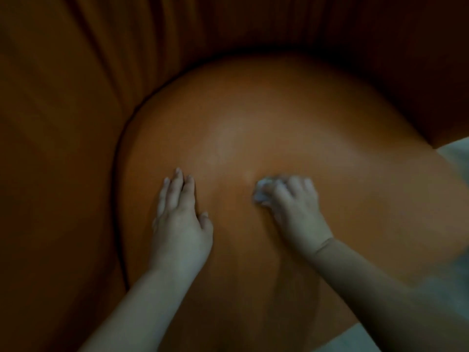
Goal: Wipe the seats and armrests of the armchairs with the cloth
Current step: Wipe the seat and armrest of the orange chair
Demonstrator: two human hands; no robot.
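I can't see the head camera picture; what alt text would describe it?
A person's right hand presses a small white cloth onto the orange seat of an armchair, while the left hand rests flat on the seat beside it. The chair's pleated orange back curves behind in dim light.

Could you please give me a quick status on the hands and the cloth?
Left hand flat on the orange seat, holding nothing. Right hand grips the white cloth, pressed on the seat. Nothing in the way.
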